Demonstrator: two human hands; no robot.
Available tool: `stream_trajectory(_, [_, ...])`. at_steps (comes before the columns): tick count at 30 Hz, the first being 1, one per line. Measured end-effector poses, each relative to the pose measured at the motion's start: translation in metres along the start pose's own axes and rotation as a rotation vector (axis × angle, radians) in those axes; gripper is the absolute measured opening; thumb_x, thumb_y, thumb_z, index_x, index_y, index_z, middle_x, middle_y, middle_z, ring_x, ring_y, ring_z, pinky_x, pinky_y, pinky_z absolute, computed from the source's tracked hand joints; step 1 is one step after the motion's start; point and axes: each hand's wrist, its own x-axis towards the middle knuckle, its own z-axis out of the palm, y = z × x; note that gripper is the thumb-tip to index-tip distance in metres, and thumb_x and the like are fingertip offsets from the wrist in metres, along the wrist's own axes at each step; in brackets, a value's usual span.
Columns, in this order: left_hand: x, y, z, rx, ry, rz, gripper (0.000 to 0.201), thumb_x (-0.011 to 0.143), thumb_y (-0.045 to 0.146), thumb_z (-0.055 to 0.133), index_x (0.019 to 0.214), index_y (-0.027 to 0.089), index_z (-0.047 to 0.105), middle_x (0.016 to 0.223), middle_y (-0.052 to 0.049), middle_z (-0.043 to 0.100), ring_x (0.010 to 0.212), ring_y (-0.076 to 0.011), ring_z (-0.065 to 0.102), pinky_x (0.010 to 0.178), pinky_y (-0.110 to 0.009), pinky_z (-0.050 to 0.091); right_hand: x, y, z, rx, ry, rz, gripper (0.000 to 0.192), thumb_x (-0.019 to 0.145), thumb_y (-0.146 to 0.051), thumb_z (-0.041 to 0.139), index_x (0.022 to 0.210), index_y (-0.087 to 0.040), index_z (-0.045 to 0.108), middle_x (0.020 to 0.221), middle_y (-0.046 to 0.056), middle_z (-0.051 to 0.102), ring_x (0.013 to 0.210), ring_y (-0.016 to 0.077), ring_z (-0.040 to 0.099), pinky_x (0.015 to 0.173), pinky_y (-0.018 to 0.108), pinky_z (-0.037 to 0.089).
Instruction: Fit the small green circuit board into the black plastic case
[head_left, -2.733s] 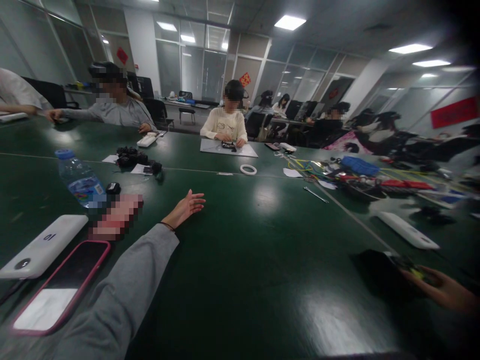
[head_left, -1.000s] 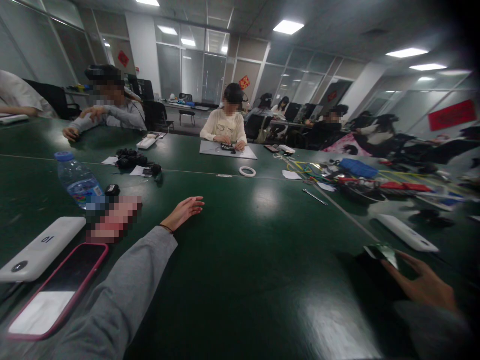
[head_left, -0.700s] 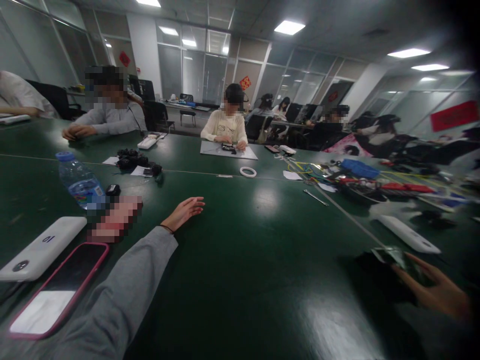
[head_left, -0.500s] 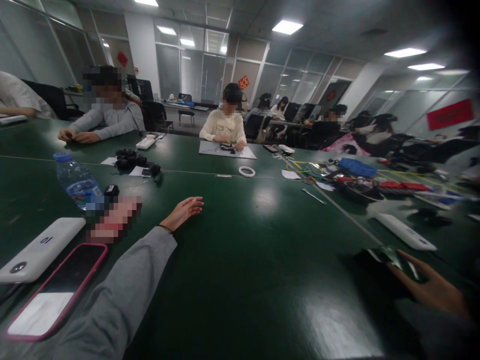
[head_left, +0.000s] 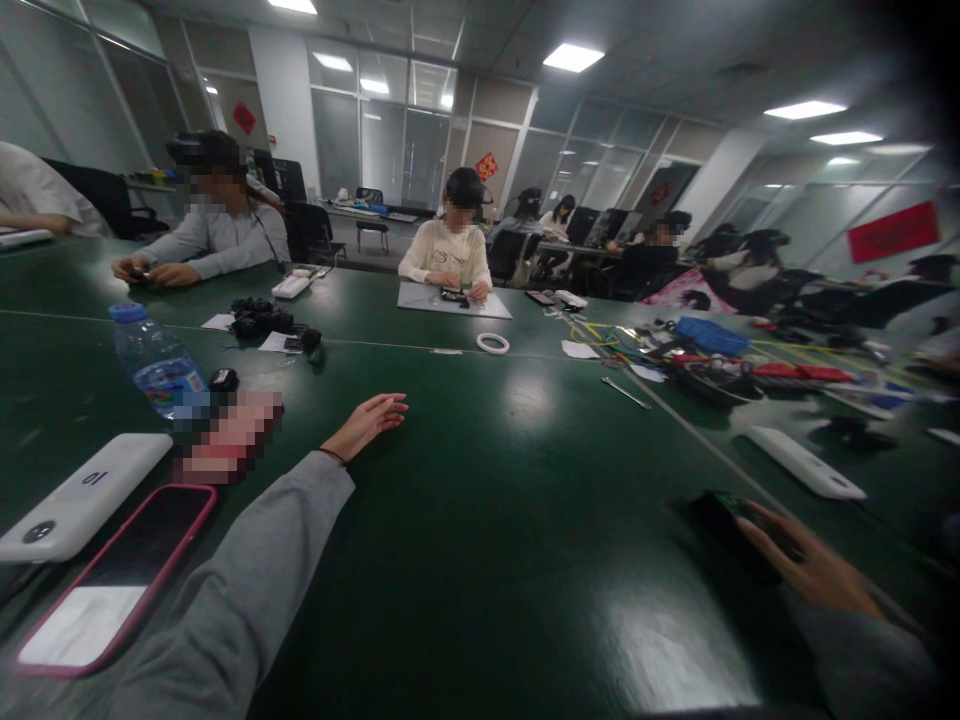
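Note:
My left hand (head_left: 369,424) is open and holds nothing. It rests on its side on the dark green table (head_left: 510,540), fingers stretched out to the right. At the right, my right hand (head_left: 821,568) is closed around a dark box-like object (head_left: 731,530) with a greenish sheen on top; motion blur hides its kind. A white power bank (head_left: 802,462) lies just beyond that hand. Left of my left forearm are a phone in a pink case (head_left: 142,560), a white power bank marked 01 (head_left: 90,495) and a pixelated red item (head_left: 232,435).
A water bottle (head_left: 159,365) stands at the left near black gear (head_left: 262,322). A white tape ring (head_left: 493,343) and a wrench (head_left: 625,393) lie further off. Cables and tools (head_left: 720,365) are heaped at the right. Across the table a person (head_left: 448,250) works over a grey mat (head_left: 412,298).
My right hand has moved left with the dark object, farther into view, and the object has turned. My left hand stays where it was.

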Motion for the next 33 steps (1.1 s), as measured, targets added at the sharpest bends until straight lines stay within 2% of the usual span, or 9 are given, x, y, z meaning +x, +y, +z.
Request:
stream_trajectory(3, [0.001, -0.001, 0.0, -0.003, 0.006, -0.004, 0.031, 0.085, 0.026, 0.06, 0.114, 0.015, 0.062, 0.11, -0.011, 0.064, 0.088, -0.0131, 0.063, 0.086, -0.032, 0.048, 0.001, 0.007, 0.015, 0.015, -0.164, -0.006, 0.078, 0.058, -0.066, 0.061, 0.126, -0.028, 0.054, 0.118, 0.019, 0.059, 0.102, 0.0364, 0.06, 0.079, 0.045, 0.046])
stream_trajectory(7, [0.003, -0.002, -0.001, 0.002, 0.005, -0.004, 0.032, 0.085, 0.027, 0.061, 0.114, 0.015, 0.062, 0.11, -0.011, 0.064, 0.088, -0.0131, 0.063, 0.086, -0.031, 0.048, -0.002, -0.031, 0.036, -0.197, -0.066, 0.125, 0.073, 0.072, -0.058, 0.054, 0.133, -0.017, 0.046, 0.116, 0.024, 0.054, 0.104, 0.04, 0.055, 0.082, 0.049, 0.043])
stream_trajectory(10, [0.004, -0.004, -0.002, 0.009, 0.011, 0.005, 0.033, 0.084, 0.027, 0.061, 0.114, 0.015, 0.061, 0.11, -0.012, 0.064, 0.088, -0.0136, 0.063, 0.086, -0.031, 0.048, -0.003, -0.099, 0.054, -0.319, 0.215, 0.148, 0.058, 0.083, -0.043, 0.047, 0.128, -0.006, 0.049, 0.116, 0.028, 0.049, 0.115, 0.0397, 0.045, 0.09, 0.051, 0.037])
stream_trajectory(12, [0.006, -0.006, -0.002, 0.016, 0.018, 0.012, 0.034, 0.083, 0.028, 0.062, 0.114, 0.015, 0.061, 0.11, -0.012, 0.065, 0.089, -0.0141, 0.063, 0.085, -0.031, 0.048, 0.0, -0.153, 0.068, -0.295, 0.229, 0.078, 0.052, 0.083, -0.032, 0.049, 0.123, 0.0, 0.05, 0.113, 0.03, 0.048, 0.114, 0.039, 0.041, 0.09, 0.051, 0.035])
stream_trajectory(17, [0.016, -0.012, -0.01, 0.11, 0.262, 0.178, 0.029, 0.079, 0.033, 0.065, 0.103, 0.016, 0.065, 0.101, -0.008, 0.066, 0.087, -0.0131, 0.062, 0.08, -0.028, 0.048, 0.001, -0.288, 0.115, -0.106, 0.131, -0.211, 0.049, 0.086, -0.023, 0.047, 0.127, 0.004, 0.043, 0.114, 0.027, 0.045, 0.11, 0.0351, 0.04, 0.089, 0.05, 0.037])
stream_trajectory(20, [0.021, -0.013, -0.021, 0.224, 0.447, 0.312, 0.029, 0.078, 0.036, 0.063, 0.101, 0.018, 0.065, 0.099, -0.006, 0.066, 0.087, -0.012, 0.06, 0.078, -0.025, 0.047, -0.022, -0.362, 0.146, -0.042, 0.066, -0.394, 0.048, 0.089, -0.026, 0.043, 0.13, -0.001, 0.042, 0.116, 0.02, 0.046, 0.109, 0.0306, 0.042, 0.094, 0.046, 0.037])
stream_trajectory(23, [0.023, -0.012, -0.029, 0.181, 0.464, 0.315, 0.033, 0.077, 0.039, 0.063, 0.103, 0.018, 0.063, 0.1, -0.006, 0.066, 0.088, -0.0124, 0.061, 0.079, -0.026, 0.047, -0.059, -0.418, 0.163, 0.087, -0.035, -0.668, 0.046, 0.091, -0.029, 0.045, 0.134, -0.012, 0.04, 0.122, 0.014, 0.046, 0.11, 0.0273, 0.044, 0.096, 0.042, 0.041])
stream_trajectory(27, [0.018, -0.009, -0.023, 0.323, 0.343, 0.261, 0.039, 0.077, 0.044, 0.063, 0.106, 0.018, 0.064, 0.104, -0.008, 0.067, 0.094, -0.0159, 0.06, 0.084, -0.029, 0.045, -0.098, -0.447, 0.16, 0.329, -0.196, -1.005, 0.054, 0.091, -0.034, 0.049, 0.139, -0.019, 0.031, 0.128, 0.013, 0.045, 0.118, 0.028, 0.043, 0.098, 0.048, 0.043])
stream_trajectory(33, [0.011, -0.004, -0.007, 0.473, 0.183, 0.199, 0.038, 0.077, 0.047, 0.063, 0.101, 0.018, 0.067, 0.098, -0.008, 0.069, 0.099, -0.0205, 0.06, 0.092, -0.034, 0.041, -0.101, -0.444, 0.153, 0.39, -0.313, -0.992, 0.057, 0.089, -0.044, 0.054, 0.138, -0.022, 0.033, 0.13, 0.012, 0.045, 0.119, 0.0269, 0.046, 0.095, 0.049, 0.044])
